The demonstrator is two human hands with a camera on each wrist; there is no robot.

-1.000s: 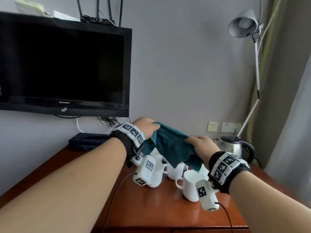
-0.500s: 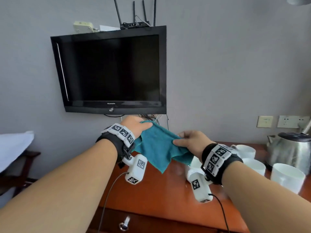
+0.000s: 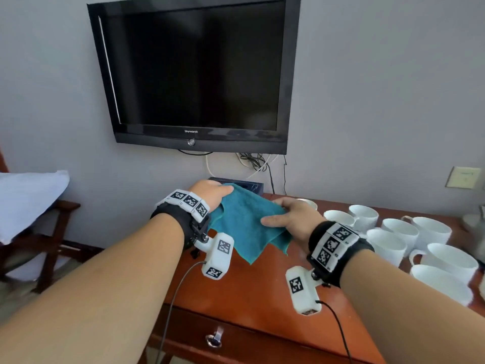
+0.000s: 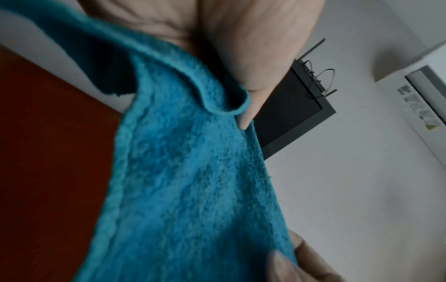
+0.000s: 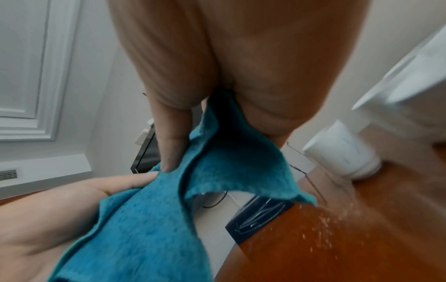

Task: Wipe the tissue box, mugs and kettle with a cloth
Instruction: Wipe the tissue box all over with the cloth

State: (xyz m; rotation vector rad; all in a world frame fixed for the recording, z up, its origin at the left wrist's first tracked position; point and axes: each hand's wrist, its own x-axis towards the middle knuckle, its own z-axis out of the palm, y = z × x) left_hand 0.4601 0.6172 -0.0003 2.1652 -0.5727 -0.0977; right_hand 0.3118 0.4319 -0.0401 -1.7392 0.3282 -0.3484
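The cloth [image 3: 246, 222], teal, is stretched between both hands above the wooden desk [image 3: 252, 290], long axis running left to right, a corner hanging down toward the desktop. The left hand [image 3: 212, 191] pinches its far-left edge; the right hand [image 3: 291, 219] grasps the right edge. Behind the cloth, against the wall, sits the dark tissue box [image 3: 252, 185], partly hidden. White mugs [image 3: 388, 243] cluster to the right. The right wrist view alone shows the pale line pattern on the box [image 5: 259, 217].

Both forearms are stretched forward; the cloth [image 3: 246, 224] is pinched by the left hand [image 3: 210, 191] and the right hand [image 3: 294, 219].
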